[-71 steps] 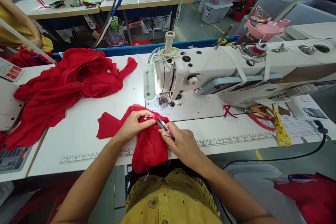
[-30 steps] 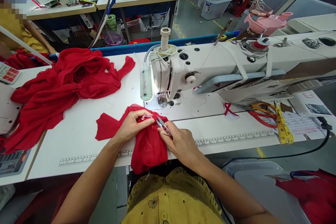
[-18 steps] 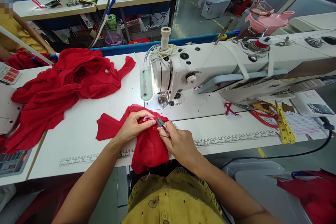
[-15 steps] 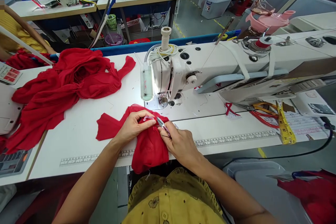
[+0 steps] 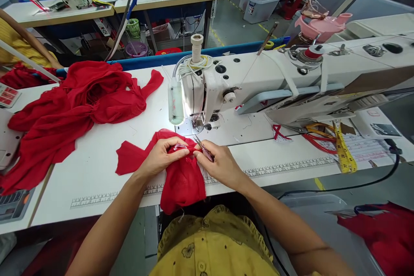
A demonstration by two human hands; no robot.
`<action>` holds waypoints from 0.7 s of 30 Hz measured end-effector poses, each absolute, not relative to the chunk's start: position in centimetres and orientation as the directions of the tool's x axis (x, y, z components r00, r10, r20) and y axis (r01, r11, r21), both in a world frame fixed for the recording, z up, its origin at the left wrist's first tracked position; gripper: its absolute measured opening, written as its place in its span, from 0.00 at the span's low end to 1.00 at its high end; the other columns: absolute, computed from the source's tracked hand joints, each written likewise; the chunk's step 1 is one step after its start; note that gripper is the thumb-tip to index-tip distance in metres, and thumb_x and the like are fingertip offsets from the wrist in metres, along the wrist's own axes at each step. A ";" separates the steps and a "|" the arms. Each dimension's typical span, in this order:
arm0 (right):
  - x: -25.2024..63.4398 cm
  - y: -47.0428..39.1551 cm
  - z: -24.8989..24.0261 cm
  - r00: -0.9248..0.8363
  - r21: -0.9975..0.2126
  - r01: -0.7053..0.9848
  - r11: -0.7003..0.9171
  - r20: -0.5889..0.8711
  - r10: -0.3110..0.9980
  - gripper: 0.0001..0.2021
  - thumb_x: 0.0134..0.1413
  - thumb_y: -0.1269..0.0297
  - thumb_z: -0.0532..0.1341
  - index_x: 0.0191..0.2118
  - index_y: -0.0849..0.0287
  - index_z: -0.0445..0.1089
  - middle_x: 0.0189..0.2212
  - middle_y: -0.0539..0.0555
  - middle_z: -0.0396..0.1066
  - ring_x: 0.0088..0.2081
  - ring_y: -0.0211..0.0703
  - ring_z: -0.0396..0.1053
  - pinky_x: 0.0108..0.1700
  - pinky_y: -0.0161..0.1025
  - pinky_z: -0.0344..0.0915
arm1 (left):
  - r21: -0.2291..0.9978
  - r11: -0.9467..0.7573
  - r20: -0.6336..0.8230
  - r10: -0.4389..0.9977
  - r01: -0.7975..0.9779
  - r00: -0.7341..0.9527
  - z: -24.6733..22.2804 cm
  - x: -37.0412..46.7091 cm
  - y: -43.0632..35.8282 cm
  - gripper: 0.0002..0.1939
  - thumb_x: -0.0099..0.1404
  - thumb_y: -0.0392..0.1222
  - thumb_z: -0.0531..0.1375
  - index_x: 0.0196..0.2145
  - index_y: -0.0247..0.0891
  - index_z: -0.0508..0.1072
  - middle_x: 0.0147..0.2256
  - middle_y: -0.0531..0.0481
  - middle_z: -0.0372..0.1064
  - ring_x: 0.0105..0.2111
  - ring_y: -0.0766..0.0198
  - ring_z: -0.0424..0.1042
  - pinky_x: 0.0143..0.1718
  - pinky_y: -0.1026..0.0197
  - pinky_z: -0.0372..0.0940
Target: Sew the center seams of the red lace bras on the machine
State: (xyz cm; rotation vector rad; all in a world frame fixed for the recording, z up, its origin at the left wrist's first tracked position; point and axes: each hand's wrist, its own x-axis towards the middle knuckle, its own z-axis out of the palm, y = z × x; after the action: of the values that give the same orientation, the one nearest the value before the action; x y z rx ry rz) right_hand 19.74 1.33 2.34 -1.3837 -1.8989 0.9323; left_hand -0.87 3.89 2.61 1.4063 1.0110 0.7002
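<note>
Between my hands, a piece of red fabric [image 5: 183, 183] lies bunched at the table's front edge, its lower part hanging over. My left hand [image 5: 164, 154] pinches its upper edge, where a small whitish-pink strip shows near the thumb. My right hand [image 5: 220, 163] is closed around thread snips [image 5: 206, 152], blades pointing up and left. Its thumb and fingertip also touch the fabric's right edge. The snips' blades stand apart from the cloth. Just beyond my hands is the sewing machine's presser foot [image 5: 197, 123], with no cloth under it.
A large heap of red fabric [image 5: 74, 108] lies on the left. At the right are orange-handled scissors [image 5: 320, 131], a yellow tape measure [image 5: 344, 151] and a red ribbon piece [image 5: 280, 133]. A plastic bin [image 5: 310, 220] with red cloth sits below right. Another person's arm [image 5: 29, 36] shows far left.
The snips' tips have turned upward, away from the cloth, and my right fingers have moved onto the fabric edge. My left hand keeps its pinch. The whole view has shifted slightly.
</note>
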 end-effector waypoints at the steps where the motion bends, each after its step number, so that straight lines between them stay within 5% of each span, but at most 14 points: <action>1: 19.7 1.5 2.3 -0.274 -0.820 0.532 0.211 0.068 0.959 0.13 0.61 0.60 0.57 0.26 0.54 0.57 0.19 0.42 0.51 0.22 0.34 0.50 0.27 0.34 0.46 | 0.982 0.080 -0.150 0.881 0.171 0.448 2.6 -0.9 3.9 0.11 0.66 0.48 0.64 0.37 0.37 0.78 0.36 0.50 0.74 0.37 0.64 0.71 0.41 0.64 0.64; 10: 19.8 1.5 1.5 -0.257 -0.774 0.569 0.278 0.154 0.954 0.13 0.61 0.63 0.57 0.26 0.54 0.54 0.19 0.42 0.50 0.22 0.34 0.47 0.26 0.34 0.46 | 0.979 0.046 -0.123 0.911 0.200 0.394 2.6 -0.8 3.9 0.13 0.69 0.47 0.59 0.31 0.36 0.74 0.33 0.51 0.70 0.36 0.65 0.67 0.40 0.64 0.61; 15: 19.3 1.3 1.2 -0.262 -0.720 0.555 0.416 0.324 0.909 0.03 0.61 0.65 0.57 0.35 0.55 0.65 0.20 0.43 0.58 0.21 0.33 0.53 0.27 0.31 0.51 | 0.980 0.074 -0.135 0.929 0.186 0.344 2.4 -0.8 3.9 0.12 0.66 0.45 0.60 0.28 0.36 0.74 0.31 0.51 0.71 0.34 0.65 0.67 0.39 0.64 0.61; 21: 18.9 1.3 0.7 -0.353 -0.539 0.592 0.599 0.494 0.794 0.06 0.60 0.71 0.56 0.39 0.56 0.69 0.21 0.44 0.67 0.21 0.33 0.61 0.27 0.32 0.52 | 0.982 0.077 -0.134 0.926 0.171 0.352 2.3 -0.6 3.9 0.11 0.65 0.43 0.59 0.29 0.36 0.76 0.31 0.51 0.72 0.34 0.65 0.68 0.40 0.64 0.62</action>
State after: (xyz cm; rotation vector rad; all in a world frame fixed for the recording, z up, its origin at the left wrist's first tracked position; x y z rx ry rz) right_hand 18.86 1.30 0.74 -1.0934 -2.0770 0.3442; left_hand -0.64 3.92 2.34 1.3919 1.0864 0.7785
